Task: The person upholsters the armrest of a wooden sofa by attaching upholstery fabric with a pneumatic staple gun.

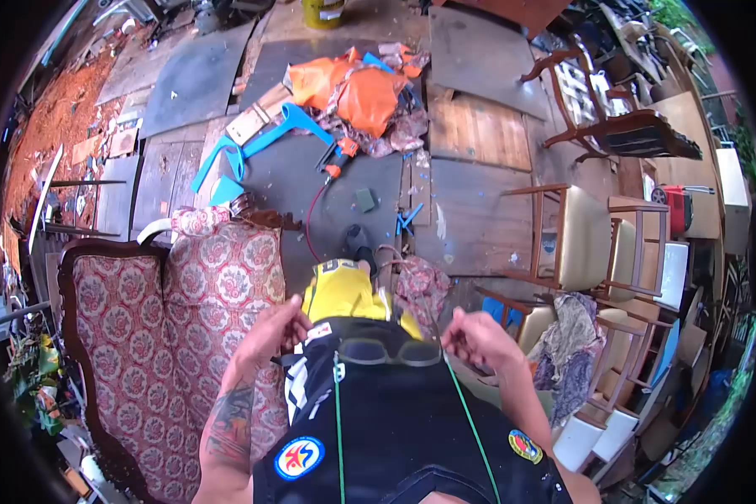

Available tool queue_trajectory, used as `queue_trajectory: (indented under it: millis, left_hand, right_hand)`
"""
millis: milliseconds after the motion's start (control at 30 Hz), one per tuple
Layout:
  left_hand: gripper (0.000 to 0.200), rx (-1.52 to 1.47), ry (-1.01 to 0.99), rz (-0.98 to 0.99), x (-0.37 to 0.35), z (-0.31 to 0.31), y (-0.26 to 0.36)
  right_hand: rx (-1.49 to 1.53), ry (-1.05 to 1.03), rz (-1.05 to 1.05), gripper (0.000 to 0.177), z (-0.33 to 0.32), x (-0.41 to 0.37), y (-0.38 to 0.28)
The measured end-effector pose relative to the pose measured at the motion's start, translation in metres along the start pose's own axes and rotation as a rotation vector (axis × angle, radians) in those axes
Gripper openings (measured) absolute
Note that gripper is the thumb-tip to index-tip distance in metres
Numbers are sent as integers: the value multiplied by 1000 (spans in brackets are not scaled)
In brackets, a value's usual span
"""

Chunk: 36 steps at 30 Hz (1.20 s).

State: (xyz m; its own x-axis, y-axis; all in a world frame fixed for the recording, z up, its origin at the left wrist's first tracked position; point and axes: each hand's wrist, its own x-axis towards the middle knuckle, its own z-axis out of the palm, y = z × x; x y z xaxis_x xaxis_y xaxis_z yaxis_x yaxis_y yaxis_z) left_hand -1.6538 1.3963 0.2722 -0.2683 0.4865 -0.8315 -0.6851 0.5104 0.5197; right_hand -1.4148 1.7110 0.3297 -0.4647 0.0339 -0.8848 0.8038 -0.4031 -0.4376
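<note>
My left hand (pixel 279 331) is at my left side, between the patterned sofa (pixel 218 290) and my dark shirt (pixel 395 412). Its fingers are loosely bent and apart, with nothing visible in them. On my right, my right hand (pixel 481 338) hangs by the shirt's edge with its fingers curled together; whatever they hold, if anything, is hidden. Dark sunglasses (pixel 391 352) hang at the front of the shirt, between two green cords. Below them are yellow shorts (pixel 344 292). Past my right leg lies a bunched patterned cloth (pixel 422 286).
An orange-and-black air tool (pixel 338 158) with a red hose lies ahead on boards, near blue strips (pixel 290 126) and an orange sheet (pixel 353 92). Cushioned wooden chairs (pixel 584 239) crowd the right side. Farther off is a wooden armchair frame (pixel 605 126); a yellow bucket (pixel 322 13) stands at the back.
</note>
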Motion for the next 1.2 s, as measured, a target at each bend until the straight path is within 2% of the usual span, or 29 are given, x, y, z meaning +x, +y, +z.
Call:
queue_trajectory:
  millis: [67,100,200,233,267,300,367,400,433,500,533,567,633,667,700,767,800,833,867,900,967,1000,1100,1200]
  left_hand:
    - [61,-101,-127,-71,-5,16,41]
    - [68,-42,-181,-95,-9,24,64]
    - [60,-123,-258,-107,-17,40,101]
    - [58,-188,-184,-73,-22,54,119]
    - [56,-255,-105,-42,-25,60,131]
    - [44,-238,-250,17,-19,53,137]
    - [32,-227,-135,113,-18,68,162]
    - [24,-308,-89,131,-18,72,176]
    - [24,-333,-58,146,-17,76,184]
    - [15,-313,174,497,-16,81,201]
    - [10,-267,300,579,-21,85,216]
    - [10,-285,328,591,-21,89,231]
    - [11,1,621,1163,-23,97,260]
    - [16,60,712,1321,-26,99,277]
    - [22,124,803,1468,-31,99,292]
    - [35,148,854,1700,-36,96,311]
    - [31,148,853,1757,-43,93,318]
    - [31,100,953,1812,-47,98,327]
    - [39,113,962,1824,-57,97,324]
    - [34,44,985,1928,-61,94,336]
    - [27,-206,959,2429,-48,86,364]
    - [26,-239,950,2614,-47,78,370]
    - [27,-179,1211,2425,-65,48,341]
    - [29,-153,1348,2309,-71,19,312]
  right_hand:
    - [34,-61,22,63,-2,12,-44]
    - [51,-108,5,63,-6,21,-65]
    - [49,-214,31,57,-13,36,-111]
    - [11,-247,29,54,-16,42,-132]
    - [45,-351,45,44,-21,45,-154]
    - [16,-372,47,44,-21,49,-170]
    - [68,-358,-127,37,-17,63,-203]
    - [90,-413,-125,28,-21,70,-226]
    - [61,-442,-116,28,-21,75,-245]
    - [-125,-373,-555,22,-18,83,-287]
    - [-220,-325,-796,16,-12,78,-318]
    - [-413,-288,-1087,14,-12,78,-346]
    - [-560,-314,-1423,16,-1,57,-409]
    - [-511,-392,-1542,20,3,50,-435]
    - [-454,-473,-1649,24,8,48,-456]
    - [-184,-684,-1815,23,24,57,-489]
    - [-152,-741,-1884,23,30,55,-501]
    - [-110,-796,-1935,22,39,54,-516]
    - [-85,-835,-1962,22,46,52,-526]
    - [-69,-860,-1973,22,56,54,-534]
    - [-50,-917,-1987,21,78,57,-542]
    - [-44,-929,-1985,20,89,61,-541]
    - [-41,-952,-1961,19,129,76,-534]
    - [-39,-953,-1937,19,166,102,-518]
